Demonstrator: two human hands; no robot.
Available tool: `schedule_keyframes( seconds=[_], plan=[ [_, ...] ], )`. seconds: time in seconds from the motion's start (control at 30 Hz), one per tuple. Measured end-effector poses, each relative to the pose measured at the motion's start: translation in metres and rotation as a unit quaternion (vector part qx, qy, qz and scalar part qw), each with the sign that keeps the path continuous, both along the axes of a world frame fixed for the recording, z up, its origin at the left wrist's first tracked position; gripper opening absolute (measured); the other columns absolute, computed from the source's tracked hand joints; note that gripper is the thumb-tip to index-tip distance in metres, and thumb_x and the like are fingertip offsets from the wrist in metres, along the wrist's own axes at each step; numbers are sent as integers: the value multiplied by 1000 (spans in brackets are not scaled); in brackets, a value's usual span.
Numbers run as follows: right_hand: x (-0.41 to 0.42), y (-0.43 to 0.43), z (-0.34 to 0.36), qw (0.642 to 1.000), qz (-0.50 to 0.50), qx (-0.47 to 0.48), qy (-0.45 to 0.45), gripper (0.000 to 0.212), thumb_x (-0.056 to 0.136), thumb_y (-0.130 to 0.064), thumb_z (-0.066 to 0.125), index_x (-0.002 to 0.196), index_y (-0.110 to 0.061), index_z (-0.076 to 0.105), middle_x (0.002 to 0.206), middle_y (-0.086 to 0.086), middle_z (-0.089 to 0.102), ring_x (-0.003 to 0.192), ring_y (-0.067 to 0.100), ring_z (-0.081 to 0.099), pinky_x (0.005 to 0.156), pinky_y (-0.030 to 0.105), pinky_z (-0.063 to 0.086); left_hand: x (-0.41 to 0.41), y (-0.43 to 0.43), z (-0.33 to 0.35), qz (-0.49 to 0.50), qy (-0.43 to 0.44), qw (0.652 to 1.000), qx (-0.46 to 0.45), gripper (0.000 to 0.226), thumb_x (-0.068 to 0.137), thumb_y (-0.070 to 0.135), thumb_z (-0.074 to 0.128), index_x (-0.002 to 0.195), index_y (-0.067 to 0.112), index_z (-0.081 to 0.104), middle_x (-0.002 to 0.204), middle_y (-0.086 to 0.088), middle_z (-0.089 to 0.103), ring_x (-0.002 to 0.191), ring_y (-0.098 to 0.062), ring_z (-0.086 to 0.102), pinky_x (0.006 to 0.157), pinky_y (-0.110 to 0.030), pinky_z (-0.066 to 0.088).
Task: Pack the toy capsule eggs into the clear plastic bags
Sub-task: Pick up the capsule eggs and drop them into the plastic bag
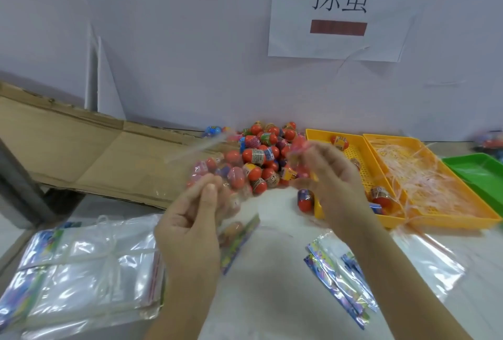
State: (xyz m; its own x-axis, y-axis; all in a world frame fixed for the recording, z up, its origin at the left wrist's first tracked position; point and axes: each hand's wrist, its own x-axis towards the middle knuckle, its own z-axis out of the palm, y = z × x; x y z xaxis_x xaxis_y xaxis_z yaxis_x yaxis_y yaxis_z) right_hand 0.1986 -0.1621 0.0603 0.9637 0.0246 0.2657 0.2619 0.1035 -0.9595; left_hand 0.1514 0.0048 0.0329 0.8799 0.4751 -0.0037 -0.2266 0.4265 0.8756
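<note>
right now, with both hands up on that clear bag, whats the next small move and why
Probably spread the mouth of the clear bag and reach for an egg. The left hand and right hand both seem to pinch its film, though it is blurred, and the egg pile lies just behind them.

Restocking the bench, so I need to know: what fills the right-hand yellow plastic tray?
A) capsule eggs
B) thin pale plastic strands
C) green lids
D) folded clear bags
B: the right-hand yellow perforated plastic tray holds a tangle of thin pale plastic strands; a few red capsule eggs lie in the yellow tray beside it.
</note>
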Motion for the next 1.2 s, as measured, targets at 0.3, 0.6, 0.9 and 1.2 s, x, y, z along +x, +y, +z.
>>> schedule_keyframes(
  seconds=[0.3,0.6,0.9,1.2],
  plan=[
    [-33,38,-8,966,215,68,129,39,66,-26,85,97,-7,72,97,3,70,93,21,64,86,34,55,-11,-10,-15,-99,-86,854,504,47,72,41,65,112,62,52,134,45,43,129,-12,53,94,-22,48],
    [-33,-2,-18,948,251,140,138,54,59,-40,89,100,-8,74,110,15,70,96,31,69,81,39,58,-5,7,-7,-136,4,964,228,47,67,50,72,111,62,60,117,29,61,112,-16,64,86,-42,56],
    [-39,-6,-24,942,293,81,139,37,66,-45,84,91,-19,75,89,1,72,80,13,66,79,28,54,7,18,-14,-331,93,926,153,38,58,38,82,91,20,80,88,-10,77,72,-20,75,59,-24,57],
    [-38,-11,-15,985,-94,66,-126,34,74,-59,71,103,-40,66,93,-8,70,79,13,66,70,25,54,4,12,-8,-215,74,966,123,18,58,18,79,74,11,78,75,-12,76,64,-23,74,53,-21,56]
  ],
)
